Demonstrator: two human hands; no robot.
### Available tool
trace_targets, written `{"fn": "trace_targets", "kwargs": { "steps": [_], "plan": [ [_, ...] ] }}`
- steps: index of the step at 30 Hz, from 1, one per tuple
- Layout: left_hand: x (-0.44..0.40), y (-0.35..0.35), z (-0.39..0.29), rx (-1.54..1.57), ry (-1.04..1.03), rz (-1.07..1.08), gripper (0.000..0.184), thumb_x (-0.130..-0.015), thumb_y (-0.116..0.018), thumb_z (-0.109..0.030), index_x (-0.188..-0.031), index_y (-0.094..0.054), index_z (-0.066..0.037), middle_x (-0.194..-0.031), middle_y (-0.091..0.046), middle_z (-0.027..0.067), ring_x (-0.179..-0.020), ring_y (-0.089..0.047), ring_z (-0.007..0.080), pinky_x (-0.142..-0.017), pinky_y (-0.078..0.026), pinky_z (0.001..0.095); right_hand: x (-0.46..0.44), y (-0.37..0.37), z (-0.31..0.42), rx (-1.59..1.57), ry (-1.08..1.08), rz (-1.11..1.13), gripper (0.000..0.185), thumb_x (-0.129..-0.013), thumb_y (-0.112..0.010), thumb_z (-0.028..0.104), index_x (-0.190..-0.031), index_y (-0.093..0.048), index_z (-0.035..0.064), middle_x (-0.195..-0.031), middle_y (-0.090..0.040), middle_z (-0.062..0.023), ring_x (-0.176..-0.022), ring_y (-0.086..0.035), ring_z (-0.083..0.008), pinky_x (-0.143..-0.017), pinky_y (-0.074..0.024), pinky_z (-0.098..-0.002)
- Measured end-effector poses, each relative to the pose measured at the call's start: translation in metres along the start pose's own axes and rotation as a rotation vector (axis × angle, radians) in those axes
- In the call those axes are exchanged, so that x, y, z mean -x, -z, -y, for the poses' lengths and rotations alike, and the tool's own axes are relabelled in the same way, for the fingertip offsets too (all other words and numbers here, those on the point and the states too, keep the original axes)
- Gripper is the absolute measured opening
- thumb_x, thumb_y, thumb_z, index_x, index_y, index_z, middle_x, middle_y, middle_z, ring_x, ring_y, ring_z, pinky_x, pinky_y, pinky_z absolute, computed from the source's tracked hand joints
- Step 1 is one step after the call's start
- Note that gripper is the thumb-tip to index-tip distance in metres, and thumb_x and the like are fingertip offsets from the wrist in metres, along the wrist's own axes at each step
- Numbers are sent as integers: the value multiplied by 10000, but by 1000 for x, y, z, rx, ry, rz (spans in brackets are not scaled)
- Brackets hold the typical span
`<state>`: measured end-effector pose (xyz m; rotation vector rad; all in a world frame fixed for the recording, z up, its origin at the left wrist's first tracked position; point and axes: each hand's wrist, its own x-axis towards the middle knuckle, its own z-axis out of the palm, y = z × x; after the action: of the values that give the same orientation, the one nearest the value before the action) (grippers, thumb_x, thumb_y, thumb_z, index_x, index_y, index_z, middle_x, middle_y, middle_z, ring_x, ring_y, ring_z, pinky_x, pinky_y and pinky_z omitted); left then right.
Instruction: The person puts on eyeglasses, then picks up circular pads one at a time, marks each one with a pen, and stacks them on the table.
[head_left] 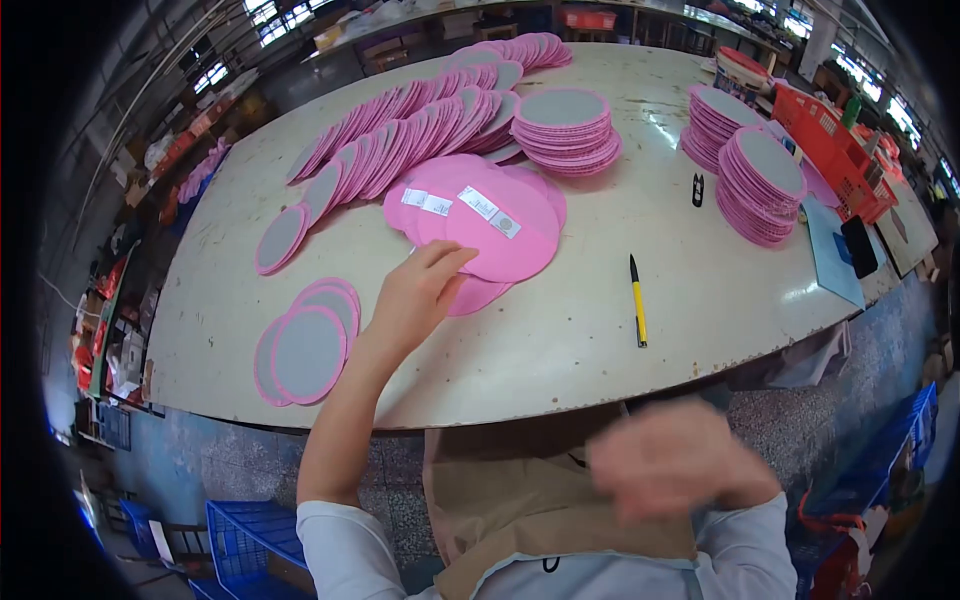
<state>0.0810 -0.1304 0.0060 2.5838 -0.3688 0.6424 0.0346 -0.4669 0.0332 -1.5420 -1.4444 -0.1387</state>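
Note:
My left hand (425, 290) reaches over the table to the near-left edge of a loose pile of round pink fabric pads (530, 235). Its fingers are bent and closed together at the edge of the top pad; the grip is partly hidden. White printed labels (490, 212) lie on the pink faces of the pile. My right hand (665, 455) is raised in front of my apron (560, 510), off the table. It is smeared by motion, so its fingers cannot be made out.
Long fanned rows of grey-faced pads (400, 140) and upright stacks (565, 110) stand behind. Several pads (308, 355) lie front left. A yellow pen (639, 305), black thread snips (697, 190), more stacks (765, 185) and a red basket (825, 140) are at right.

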Motion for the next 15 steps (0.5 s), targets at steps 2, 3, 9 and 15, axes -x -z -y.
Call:
{"fn": "trace_targets", "kwargs": {
  "steps": [2,3,9,15],
  "plan": [
    [-11,-9,16,-289,-253,-28,266,-821,-670,-46,-1086,-691,-59,-1027,-677,40,-815,-637,207,-733,-513,305,1,6,-45,480,-224,40,346,-790,-699,76,-1135,-666,63,-1097,-656,-105,-819,-662,-234,-688,-536,-312],
    [-15,-13,22,-430,-377,-47,270,-809,-675,-55,-1078,-697,-67,-1025,-677,42,-818,-639,206,-738,-518,303,9,8,-73,700,-363,51,404,-796,-674,67,-1197,-628,58,-1141,-630,-105,-838,-649,-233,-694,-527,-307],
    [-16,-36,43,-471,-480,81,201,-813,-670,-108,-1011,-697,-80,-1020,-679,36,-850,-645,212,-757,-525,317,33,27,-141,1156,-274,338,261,-811,-610,29,-1069,-627,63,-1043,-584,-77,-751,-580,-195,-640,-487,-315],
    [-15,-49,51,-445,-614,1,175,-810,-680,-123,-977,-685,-71,-1010,-678,29,-840,-643,209,-750,-524,311,33,36,-149,1031,-81,360,191,-789,-624,5,-971,-606,59,-950,-579,-68,-714,-559,-185,-626,-474,-314]
  ]
}}
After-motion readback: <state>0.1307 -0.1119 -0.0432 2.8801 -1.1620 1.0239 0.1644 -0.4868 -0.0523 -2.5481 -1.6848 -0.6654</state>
